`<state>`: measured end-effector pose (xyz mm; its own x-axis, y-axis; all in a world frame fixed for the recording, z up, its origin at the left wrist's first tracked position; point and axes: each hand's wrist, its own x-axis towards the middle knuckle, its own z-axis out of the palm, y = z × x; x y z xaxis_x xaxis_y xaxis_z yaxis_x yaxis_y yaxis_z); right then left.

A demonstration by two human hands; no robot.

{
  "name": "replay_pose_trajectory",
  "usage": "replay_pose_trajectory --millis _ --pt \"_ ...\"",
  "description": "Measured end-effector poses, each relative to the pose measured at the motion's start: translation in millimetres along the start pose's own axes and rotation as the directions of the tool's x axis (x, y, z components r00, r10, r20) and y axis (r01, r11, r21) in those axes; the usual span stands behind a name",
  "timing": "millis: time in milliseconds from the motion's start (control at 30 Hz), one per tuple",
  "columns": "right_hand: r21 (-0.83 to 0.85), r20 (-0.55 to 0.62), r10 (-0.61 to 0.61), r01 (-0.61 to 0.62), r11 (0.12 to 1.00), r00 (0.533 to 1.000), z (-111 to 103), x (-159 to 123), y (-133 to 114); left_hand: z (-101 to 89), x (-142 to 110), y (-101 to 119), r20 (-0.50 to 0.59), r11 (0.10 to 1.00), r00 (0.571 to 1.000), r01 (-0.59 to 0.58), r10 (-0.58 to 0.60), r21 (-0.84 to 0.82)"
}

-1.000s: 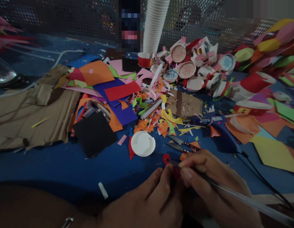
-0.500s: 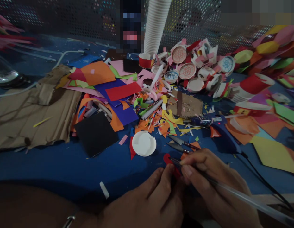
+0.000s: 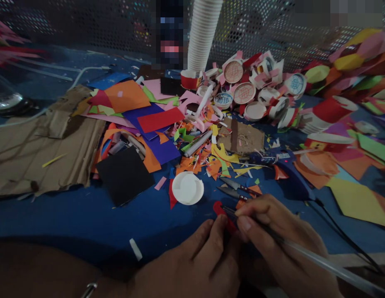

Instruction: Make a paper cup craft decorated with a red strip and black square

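Observation:
My left hand (image 3: 195, 256) reaches in from the bottom with its fingers closed, pressing on a small red paper strip (image 3: 217, 208) with a rounded end. In my right hand (image 3: 279, 236), thumb and fingers pinch a slim pen-like tool (image 3: 323, 261) with a long pale shaft. Its dark tip rests on or just over the red strip; exact contact cannot be made out. The strip's lower part is hidden between the hands. Just beyond lie two small pointed blades (image 3: 234, 189) with riveted handles and a round white paper cup piece (image 3: 187, 188).
A blue glue gun (image 3: 293, 176) with a black cord lies at right. Cut paper cups (image 3: 243, 92) pile up behind, near a tall cup stack (image 3: 204, 35). Cardboard (image 3: 30, 153), a black paper square (image 3: 125, 176) and coloured scraps (image 3: 195, 161) cover the blue table.
Both hands keep nearly the same hold on the red strip and the tool. The whole view has shifted very slightly.

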<state>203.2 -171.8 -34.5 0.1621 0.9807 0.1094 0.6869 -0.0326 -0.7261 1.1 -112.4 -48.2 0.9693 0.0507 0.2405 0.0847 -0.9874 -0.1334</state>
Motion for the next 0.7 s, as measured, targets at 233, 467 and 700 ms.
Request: replay_pose_trajectory --millis 233,467,700 --pt "0.015 -0.023 0.031 -0.031 0.999 0.999 2.4 -2.2 -2.9 -0.1 -0.3 -1.0 0.005 1.0 1.0 0.0 0.0 -0.018" --pt "0.02 -0.056 0.055 -0.054 0.998 0.997 4.4 -3.0 -6.5 0.1 -1.2 -0.5 -0.006 1.0 1.0 0.005 -0.005 -0.018" --pt "-0.005 -0.065 0.054 -0.055 0.998 0.996 5.1 -3.2 -5.6 0.7 0.6 -0.3 -0.009 1.0 1.0 0.013 -0.013 -0.009"
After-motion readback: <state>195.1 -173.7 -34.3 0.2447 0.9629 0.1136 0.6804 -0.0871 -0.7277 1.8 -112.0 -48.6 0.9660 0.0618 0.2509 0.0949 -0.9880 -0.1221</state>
